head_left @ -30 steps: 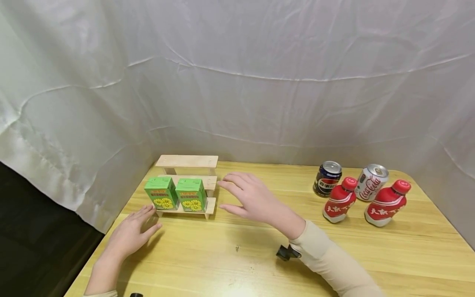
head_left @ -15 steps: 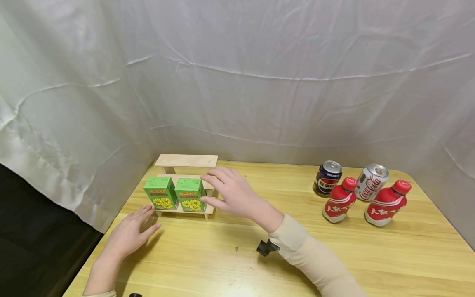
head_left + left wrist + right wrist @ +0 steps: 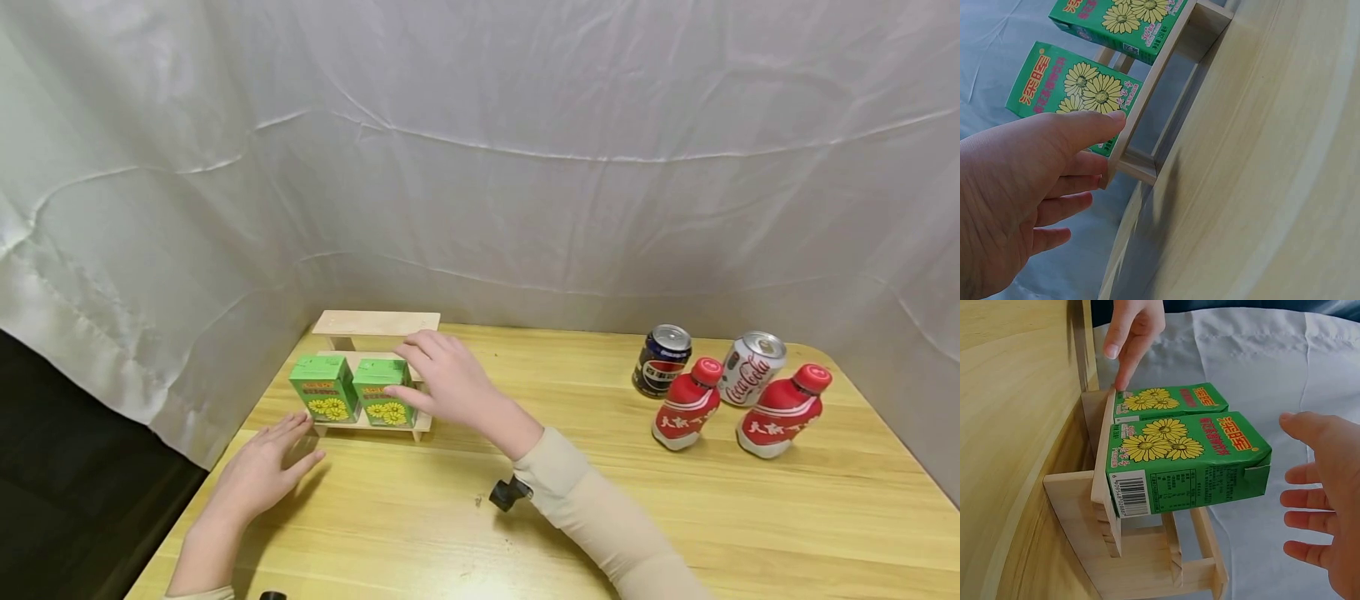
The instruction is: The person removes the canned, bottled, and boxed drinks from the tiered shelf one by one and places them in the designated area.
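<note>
A silvery-grey fabric curtain (image 3: 525, 233) hangs behind a pale yellow wood-grain table (image 3: 420, 517), on which stands a light, three-step wooden rack (image 3: 375, 322). The person's right hand (image 3: 447, 381) is at the rack's right end, its fingers apart; the left hand (image 3: 258, 471) is at the rack's left front corner, fingers loosely extended, clamped on nothing.

Two red-labelled plastic bottles with red caps, one nearer (image 3: 684, 408) and one farther (image 3: 780, 412), stand well to the right of the rack. Two green cardboard cartons with yellow flowers, left (image 3: 324, 392) and right (image 3: 382, 412), stand upright on the rack's lowest step. A dark blue can (image 3: 660, 362) and a white can (image 3: 752, 367) stand behind the bottles; only the head view shows these four drinks.

From the head, the right hand overlaps the right carton; the right wrist view shows a gap between them, and also a barcode (image 3: 1132, 494) on that carton's side. It shows a left fingertip touching the rack's end too.

Compared with a second ago, the right hand has moved leftward over the rack; the cartons remain on their step.
</note>
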A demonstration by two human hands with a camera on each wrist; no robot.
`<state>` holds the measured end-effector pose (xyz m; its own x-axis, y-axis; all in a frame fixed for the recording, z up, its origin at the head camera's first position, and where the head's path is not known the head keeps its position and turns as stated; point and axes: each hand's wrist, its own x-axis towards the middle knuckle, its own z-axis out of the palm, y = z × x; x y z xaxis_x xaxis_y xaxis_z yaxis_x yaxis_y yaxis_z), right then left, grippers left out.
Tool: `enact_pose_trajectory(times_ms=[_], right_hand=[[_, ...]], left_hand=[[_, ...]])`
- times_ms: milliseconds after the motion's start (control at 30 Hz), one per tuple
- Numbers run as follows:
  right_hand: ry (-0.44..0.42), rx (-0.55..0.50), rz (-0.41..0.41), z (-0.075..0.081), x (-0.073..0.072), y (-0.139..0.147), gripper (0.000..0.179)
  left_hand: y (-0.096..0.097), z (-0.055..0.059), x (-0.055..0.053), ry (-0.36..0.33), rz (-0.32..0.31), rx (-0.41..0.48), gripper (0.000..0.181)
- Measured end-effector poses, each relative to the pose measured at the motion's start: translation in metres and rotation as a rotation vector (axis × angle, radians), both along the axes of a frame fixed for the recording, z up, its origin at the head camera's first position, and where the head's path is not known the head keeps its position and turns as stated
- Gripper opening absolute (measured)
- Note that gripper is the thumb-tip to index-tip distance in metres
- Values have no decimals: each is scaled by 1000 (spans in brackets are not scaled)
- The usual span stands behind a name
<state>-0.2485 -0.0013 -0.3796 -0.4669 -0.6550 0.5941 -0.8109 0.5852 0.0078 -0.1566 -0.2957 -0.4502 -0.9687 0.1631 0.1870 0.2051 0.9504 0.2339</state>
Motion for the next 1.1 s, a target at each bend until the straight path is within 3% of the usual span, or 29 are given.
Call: enact_pose_trajectory(times_ms=[467,833,1100], right_hand=[[-173,168,-133,-4,-9,-17,68],[-178,216,-157,-5,-10,-23,65],[-141,177,-97,-6,-7,-25,62]], left_hand=[[0,-1,0,6,2,-1,64],[2,1,0,12,-2,4,63],[1,-1,0,14,3,5,63]])
